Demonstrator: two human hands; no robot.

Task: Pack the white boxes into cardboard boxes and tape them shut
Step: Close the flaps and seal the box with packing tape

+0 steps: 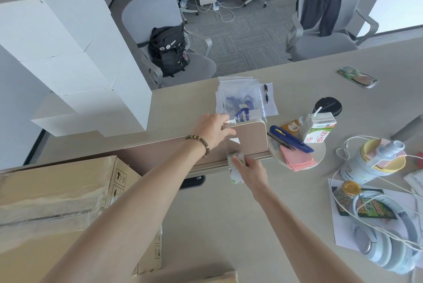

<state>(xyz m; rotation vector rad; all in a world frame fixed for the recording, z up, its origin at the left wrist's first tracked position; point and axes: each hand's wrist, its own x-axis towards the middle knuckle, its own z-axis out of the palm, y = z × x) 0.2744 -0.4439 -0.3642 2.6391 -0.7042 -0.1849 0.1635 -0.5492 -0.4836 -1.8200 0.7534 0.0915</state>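
Observation:
A tall stack of white boxes (75, 54) stands at the far left of the desk. One cardboard box (57, 202) lies at the near left, its top seam covered with clear tape. The edge of a second cardboard box (206, 278) shows at the bottom. My right hand (250, 170) grips a white and green tape roll (234, 176) just in front of the desk divider. My left hand (215, 130), a beaded bracelet on its wrist, pinches the free end of the clear tape strip (231, 145), which stretches down to the roll.
The low beige divider (251, 138) stands behind my hands, with plastic bags (240, 97) beyond it. To the right are a blue utility knife (290, 137), a milk carton (319, 129), a tin (375, 163) and white headphones (377, 248). A black phone (192, 182) lies by the box.

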